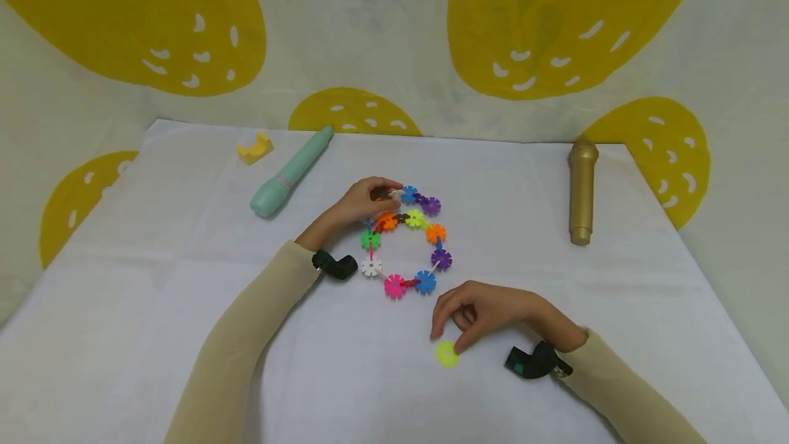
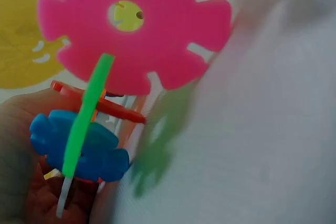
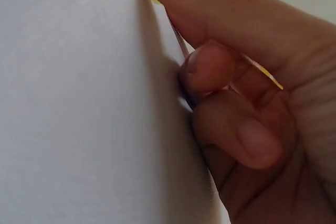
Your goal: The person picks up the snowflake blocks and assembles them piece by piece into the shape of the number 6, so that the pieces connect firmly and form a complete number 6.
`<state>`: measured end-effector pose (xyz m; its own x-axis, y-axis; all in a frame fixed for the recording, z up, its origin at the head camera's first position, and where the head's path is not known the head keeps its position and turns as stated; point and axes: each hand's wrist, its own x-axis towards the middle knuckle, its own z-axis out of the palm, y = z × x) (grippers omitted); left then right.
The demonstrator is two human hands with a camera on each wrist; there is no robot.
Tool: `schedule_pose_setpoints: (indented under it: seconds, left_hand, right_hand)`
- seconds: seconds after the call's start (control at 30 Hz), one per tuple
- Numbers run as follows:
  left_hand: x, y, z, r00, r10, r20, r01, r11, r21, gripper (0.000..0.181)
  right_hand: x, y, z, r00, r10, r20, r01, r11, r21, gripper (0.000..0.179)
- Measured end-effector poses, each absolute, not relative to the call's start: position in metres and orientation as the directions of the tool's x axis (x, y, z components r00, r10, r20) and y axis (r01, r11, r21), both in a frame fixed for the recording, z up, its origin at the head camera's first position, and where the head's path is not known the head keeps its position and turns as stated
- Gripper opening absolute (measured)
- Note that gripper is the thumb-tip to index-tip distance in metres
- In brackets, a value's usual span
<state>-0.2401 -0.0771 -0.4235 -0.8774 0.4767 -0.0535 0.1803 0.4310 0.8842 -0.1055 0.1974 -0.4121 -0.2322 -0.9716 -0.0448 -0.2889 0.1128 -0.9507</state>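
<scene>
My left hand [image 1: 368,199] holds the upper left part of a chain of interlocking plastic snowflake discs, its fingers and thumb bent around the pieces. The chain forms a ring with a short tail; a white disc [image 1: 372,266] and an orange disc [image 1: 436,233] belong to it. In the left wrist view, a pink disc [image 2: 210,22] and a blue disc [image 2: 107,145] loom close, with a green disc [image 2: 84,119] seen edge-on. A loose yellow snowflake disc [image 1: 446,355] lies by my right hand [image 1: 487,312], whose thumb touches its edge. The index fingertip appears apart from it.
A mint-green microphone-shaped object [image 1: 292,173] and a small yellow curved block [image 1: 255,149] lie at the back left. On the right lies a gold microphone-shaped object [image 1: 582,194]. White cloth [image 1: 345,375] covers the table, and a patterned curtain [image 1: 370,33] hangs behind.
</scene>
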Motion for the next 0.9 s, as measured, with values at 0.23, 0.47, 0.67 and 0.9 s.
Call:
schedule_pose_setpoints:
  seconds: [0.23, 0.47, 0.67, 0.9]
  left_hand:
    - [-0.244, -0.071, -0.423, -0.863, 0.503, -0.036, 0.253, 0.494, 0.831, 0.047]
    - [-0.246, -0.068, -0.425, -0.863, 0.504, -0.02, 0.265, 0.486, 0.833, 0.045]
    - [-0.244, -0.067, -0.424, -0.872, 0.489, -0.019, 0.248, 0.475, 0.844, 0.045]
    - [-0.243, -0.067, -0.425, -0.877, 0.48, -0.012, 0.25, 0.477, 0.842, 0.044]
  right_hand:
    - [-0.103, 0.195, -0.408, -0.154, -0.987, -0.035, -0.389, 0.093, -0.917, 0.029]
    - [-0.102, 0.198, -0.405, -0.194, -0.98, -0.051, -0.455, 0.135, -0.88, 0.02]
    - [-0.105, 0.204, -0.407, -0.27, -0.96, -0.079, -0.322, 0.167, -0.932, 0.016]
    - [-0.113, 0.209, -0.405, -0.342, -0.939, -0.011, -0.218, 0.091, -0.972, 0.015]
